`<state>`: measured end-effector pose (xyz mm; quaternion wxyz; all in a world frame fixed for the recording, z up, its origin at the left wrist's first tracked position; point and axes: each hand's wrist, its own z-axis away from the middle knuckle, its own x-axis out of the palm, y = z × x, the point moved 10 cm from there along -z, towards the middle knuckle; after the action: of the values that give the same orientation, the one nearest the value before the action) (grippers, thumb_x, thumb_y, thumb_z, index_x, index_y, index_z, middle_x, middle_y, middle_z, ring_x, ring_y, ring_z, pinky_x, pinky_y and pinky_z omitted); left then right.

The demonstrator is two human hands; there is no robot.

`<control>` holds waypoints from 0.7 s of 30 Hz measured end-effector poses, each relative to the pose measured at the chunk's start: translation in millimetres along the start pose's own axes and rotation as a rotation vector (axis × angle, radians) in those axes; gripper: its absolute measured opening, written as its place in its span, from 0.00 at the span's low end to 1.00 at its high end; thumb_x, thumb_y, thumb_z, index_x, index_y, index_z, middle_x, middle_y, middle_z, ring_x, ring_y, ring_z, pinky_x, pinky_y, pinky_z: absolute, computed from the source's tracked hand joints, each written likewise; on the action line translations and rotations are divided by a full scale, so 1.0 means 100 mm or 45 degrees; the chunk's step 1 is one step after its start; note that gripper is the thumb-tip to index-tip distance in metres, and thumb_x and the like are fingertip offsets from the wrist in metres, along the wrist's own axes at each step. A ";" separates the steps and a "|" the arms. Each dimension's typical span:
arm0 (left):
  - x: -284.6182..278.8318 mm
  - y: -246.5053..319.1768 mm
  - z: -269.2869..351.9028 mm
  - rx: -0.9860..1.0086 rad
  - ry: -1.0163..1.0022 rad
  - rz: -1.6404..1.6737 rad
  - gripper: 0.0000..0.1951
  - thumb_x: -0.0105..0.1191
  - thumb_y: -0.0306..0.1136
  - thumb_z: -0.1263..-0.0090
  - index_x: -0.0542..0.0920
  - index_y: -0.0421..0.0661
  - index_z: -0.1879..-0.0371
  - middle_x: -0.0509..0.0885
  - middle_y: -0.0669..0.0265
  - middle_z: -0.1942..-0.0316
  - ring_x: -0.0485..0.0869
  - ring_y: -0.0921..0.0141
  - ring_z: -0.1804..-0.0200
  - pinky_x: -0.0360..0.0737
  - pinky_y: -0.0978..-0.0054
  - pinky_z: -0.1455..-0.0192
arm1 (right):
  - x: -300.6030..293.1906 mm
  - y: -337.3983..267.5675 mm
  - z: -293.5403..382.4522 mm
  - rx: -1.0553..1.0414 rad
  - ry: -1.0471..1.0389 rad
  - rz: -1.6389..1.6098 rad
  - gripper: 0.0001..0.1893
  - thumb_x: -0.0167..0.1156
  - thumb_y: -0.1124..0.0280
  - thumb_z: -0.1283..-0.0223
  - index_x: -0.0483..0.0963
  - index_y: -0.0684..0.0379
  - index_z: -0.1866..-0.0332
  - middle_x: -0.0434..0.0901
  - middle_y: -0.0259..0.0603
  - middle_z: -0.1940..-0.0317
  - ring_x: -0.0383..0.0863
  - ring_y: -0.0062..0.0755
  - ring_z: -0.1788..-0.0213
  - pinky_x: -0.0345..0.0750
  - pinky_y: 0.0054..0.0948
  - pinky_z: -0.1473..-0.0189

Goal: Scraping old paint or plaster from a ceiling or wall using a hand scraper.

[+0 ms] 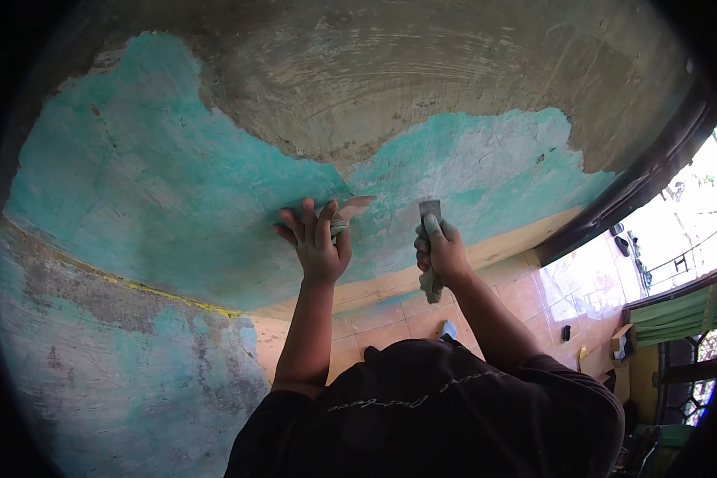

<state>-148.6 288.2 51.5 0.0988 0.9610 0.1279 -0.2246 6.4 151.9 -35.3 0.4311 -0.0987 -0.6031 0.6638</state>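
My left hand (321, 245) is raised to a turquoise and grey patchy wall (215, 197), its fingers spread near the surface. Between its thumb and forefinger is a thin pinkish flat piece (357, 207) with a pointed end towards the right; part of it is hidden behind the fingers, and its kind is unclear. My right hand (443, 248) grips a scraper (430, 208), its thumb on the flat grey blade and the blade pointing at the wall. The lower end of the scraper's handle (431, 287) looks lumpy and greyish below the fist.
Rough bare plaster (346, 77) lies above the turquoise area. At the left, a yellow-edged corner (173, 294) meets another patchy wall (125, 370). Orange floor tiles (370, 319) run below. To the right are a dark frame (609, 203), a bright opening, a green curtain (675, 322) and a cardboard box (621, 345).
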 end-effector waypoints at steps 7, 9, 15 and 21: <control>-0.01 -0.02 -0.01 -0.010 -0.009 0.001 0.22 0.48 0.40 0.35 0.68 0.53 0.41 0.49 0.56 0.29 0.29 0.50 0.28 0.18 0.44 0.36 | 0.02 -0.05 -0.01 -0.021 0.006 0.028 0.16 0.45 0.55 0.32 0.64 0.58 0.66 0.61 0.29 0.85 0.60 0.19 0.89 0.60 0.24 0.87; -0.01 0.00 -0.01 0.001 -0.005 -0.004 0.22 0.48 0.40 0.35 0.68 0.53 0.41 0.49 0.56 0.29 0.29 0.50 0.28 0.18 0.44 0.36 | -0.01 0.03 0.04 0.024 0.015 0.015 0.16 0.45 0.55 0.32 0.64 0.58 0.66 0.61 0.29 0.85 0.60 0.19 0.89 0.60 0.24 0.87; -0.02 0.00 0.00 0.007 -0.001 -0.040 0.23 0.47 0.41 0.35 0.68 0.52 0.40 0.50 0.55 0.29 0.30 0.49 0.28 0.19 0.43 0.36 | 0.15 -0.22 -0.05 -0.043 -0.042 0.010 0.15 0.45 0.56 0.32 0.64 0.58 0.66 0.61 0.29 0.85 0.59 0.19 0.89 0.61 0.24 0.87; 0.01 0.01 0.02 0.070 0.068 -0.061 0.26 0.46 0.41 0.34 0.63 0.48 0.38 0.50 0.54 0.30 0.32 0.48 0.28 0.21 0.41 0.35 | 0.05 -0.01 0.01 0.032 -0.004 0.017 0.15 0.44 0.56 0.32 0.64 0.58 0.66 0.61 0.29 0.85 0.59 0.19 0.89 0.61 0.24 0.87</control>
<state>-148.1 286.5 49.0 0.0634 0.9656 0.1472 -0.2047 3.8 154.3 -32.0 0.4271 -0.0963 -0.5946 0.6743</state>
